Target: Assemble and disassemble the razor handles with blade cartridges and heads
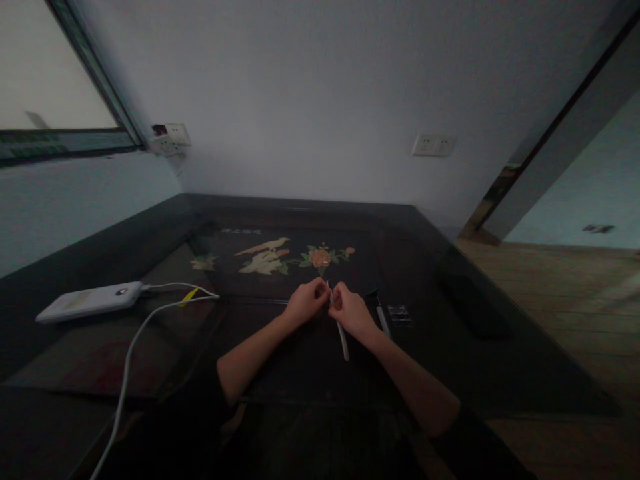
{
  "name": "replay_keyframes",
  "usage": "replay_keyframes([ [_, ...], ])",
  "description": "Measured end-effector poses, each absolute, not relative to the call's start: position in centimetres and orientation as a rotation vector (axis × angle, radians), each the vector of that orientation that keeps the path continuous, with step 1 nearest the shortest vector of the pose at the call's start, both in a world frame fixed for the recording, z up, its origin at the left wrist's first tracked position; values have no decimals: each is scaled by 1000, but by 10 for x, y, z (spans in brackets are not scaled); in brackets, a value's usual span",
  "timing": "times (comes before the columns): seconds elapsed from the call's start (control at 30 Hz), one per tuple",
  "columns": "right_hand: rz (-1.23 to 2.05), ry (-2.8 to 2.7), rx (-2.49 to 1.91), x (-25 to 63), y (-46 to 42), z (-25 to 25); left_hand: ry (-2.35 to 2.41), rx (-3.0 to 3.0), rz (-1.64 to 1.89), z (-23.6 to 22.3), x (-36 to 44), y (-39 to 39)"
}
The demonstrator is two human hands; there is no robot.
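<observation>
A slim white stick (343,341) slants from between my fingers down toward the table's near side. My right hand (351,312) is closed around its upper part. Right beside it, my left hand (306,300) is closed in a pinch at the stick's top end; what those fingertips hold is too small and dark to make out. Just right of my right hand lies another slim pale stick (383,321) with a dark piece at its far end. Next to that is a small clear, shiny packet (399,315), its contents unclear.
The dark glossy table (300,373) carries a bird-and-flower picture (319,259). At the left lies a white power bank (90,301) with a white cable (126,373) running toward me. A dark flat object (473,310) rests on the right. Wall sockets (433,145) are behind.
</observation>
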State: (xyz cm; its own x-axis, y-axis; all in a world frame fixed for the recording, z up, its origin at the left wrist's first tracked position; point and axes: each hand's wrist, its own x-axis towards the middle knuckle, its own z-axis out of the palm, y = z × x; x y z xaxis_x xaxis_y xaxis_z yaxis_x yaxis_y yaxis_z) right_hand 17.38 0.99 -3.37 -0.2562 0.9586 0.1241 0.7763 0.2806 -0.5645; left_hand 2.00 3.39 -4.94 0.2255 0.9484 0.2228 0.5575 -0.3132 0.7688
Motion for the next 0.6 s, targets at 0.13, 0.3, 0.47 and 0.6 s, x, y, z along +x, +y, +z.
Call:
replay_keyframes([
  [0.13,558,-2051,-1436,172,9,-36,1313,1860,921,-52,23,33],
  [0.3,585,-2040,-1311,172,10,-42,1211,1783,906,-52,22,35],
  [0.47,609,-2035,-1200,172,10,-41,1102,1682,914,-46,19,37],
  [0.6,615,-2055,-1179,172,8,-33,1073,1609,920,-42,18,38],
])
